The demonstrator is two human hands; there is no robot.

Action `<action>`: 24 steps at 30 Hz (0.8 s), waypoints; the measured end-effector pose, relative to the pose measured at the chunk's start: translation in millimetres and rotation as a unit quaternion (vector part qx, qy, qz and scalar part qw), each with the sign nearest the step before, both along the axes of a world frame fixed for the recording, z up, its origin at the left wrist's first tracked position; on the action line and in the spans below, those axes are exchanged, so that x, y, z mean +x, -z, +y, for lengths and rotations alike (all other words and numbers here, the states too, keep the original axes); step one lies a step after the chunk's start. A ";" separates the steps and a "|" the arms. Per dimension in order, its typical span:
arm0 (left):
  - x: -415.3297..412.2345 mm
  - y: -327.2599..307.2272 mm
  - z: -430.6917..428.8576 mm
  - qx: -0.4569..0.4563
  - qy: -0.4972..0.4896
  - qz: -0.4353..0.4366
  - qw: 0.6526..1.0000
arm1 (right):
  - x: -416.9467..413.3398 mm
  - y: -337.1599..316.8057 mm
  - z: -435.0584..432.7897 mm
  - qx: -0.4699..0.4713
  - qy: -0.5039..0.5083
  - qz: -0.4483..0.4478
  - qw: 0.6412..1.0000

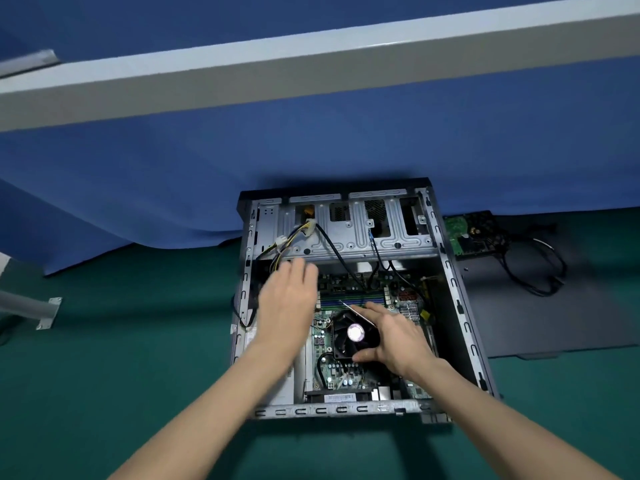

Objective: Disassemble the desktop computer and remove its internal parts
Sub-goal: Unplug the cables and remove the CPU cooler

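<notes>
The open desktop case [460, 306] lies on its side on the green floor, motherboard [346, 370] facing up. A black CPU fan [349, 336] sits at its centre. My right hand [398, 337] is beside the fan, thumb at the fan's lower right corner, and it holds a thin screwdriver [356, 311] whose shaft points up-left over the memory slots [346, 299]. My left hand [287, 299], blurred, hovers with straight fingers over the case's left side, just below a bundle of yellow and black power cables [294, 237]. The drive cage [360, 233] spans the far end.
A removed hard drive [474, 233] with a green board lies on a black side panel [554, 323] right of the case, black cables [533, 268] trailing from it. A blue cloth [311, 140] hangs behind under a white table edge. A metal leg bracket [48, 311] stands at left.
</notes>
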State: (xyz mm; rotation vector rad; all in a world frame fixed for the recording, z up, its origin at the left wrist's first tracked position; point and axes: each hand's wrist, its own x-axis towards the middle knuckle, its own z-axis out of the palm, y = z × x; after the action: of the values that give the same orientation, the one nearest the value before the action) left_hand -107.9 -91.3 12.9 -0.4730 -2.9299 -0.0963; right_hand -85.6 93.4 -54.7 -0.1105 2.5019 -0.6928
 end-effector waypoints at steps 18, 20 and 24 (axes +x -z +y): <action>24.8 36.4 35.6 -0.243 0.292 -0.385 0.841 | 0.5 2.7 -0.4 -0.003 0.007 0.001 1.000; 23.7 32.9 38.9 -0.255 0.321 -0.350 0.842 | 0.2 2.4 -0.1 -0.001 0.009 0.000 1.000; 23.7 30.4 43.2 -0.277 0.362 -0.309 0.834 | -1.2 1.3 0.6 0.003 0.005 -0.003 1.000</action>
State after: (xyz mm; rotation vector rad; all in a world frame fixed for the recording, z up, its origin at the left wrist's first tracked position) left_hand -84.3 -48.1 -17.6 -1.9549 -3.1058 0.6421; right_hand -86.8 94.1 -55.9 -0.0927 2.5006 -0.6877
